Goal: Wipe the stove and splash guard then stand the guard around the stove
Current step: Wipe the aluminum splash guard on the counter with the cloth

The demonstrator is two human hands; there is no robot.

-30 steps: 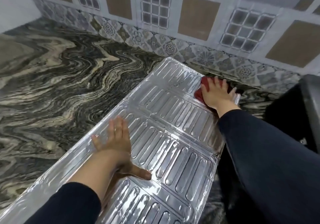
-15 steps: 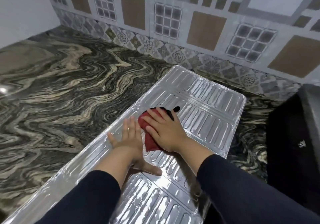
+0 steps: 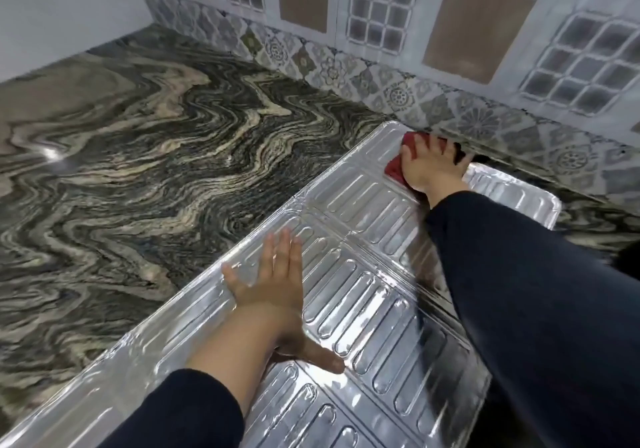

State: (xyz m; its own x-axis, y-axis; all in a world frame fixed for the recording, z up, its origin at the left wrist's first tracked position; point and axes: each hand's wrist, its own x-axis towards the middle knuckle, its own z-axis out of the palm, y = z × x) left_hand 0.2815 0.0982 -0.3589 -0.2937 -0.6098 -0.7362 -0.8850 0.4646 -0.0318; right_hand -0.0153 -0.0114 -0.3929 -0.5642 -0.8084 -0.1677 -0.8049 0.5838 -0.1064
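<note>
The shiny ribbed foil splash guard (image 3: 367,295) lies flat on the marbled counter, running from the near left to the far right. My left hand (image 3: 273,281) rests flat on its middle panel with fingers spread and thumb out. My right hand (image 3: 433,167) presses a red cloth (image 3: 394,168) onto the guard's far end, close to the wall. Most of the cloth is hidden under the palm. The stove is out of the frame.
The dark swirled stone counter (image 3: 138,177) stretches to the left. A patterned tile wall (image 3: 398,49) rises right behind the guard's far end. A dark object (image 3: 628,257) shows at the right edge beside my sleeve.
My right hand has slid the red cloth from the guard's middle, beside my left hand, out to the far end by the wall. The left hand stays pressed flat.
</note>
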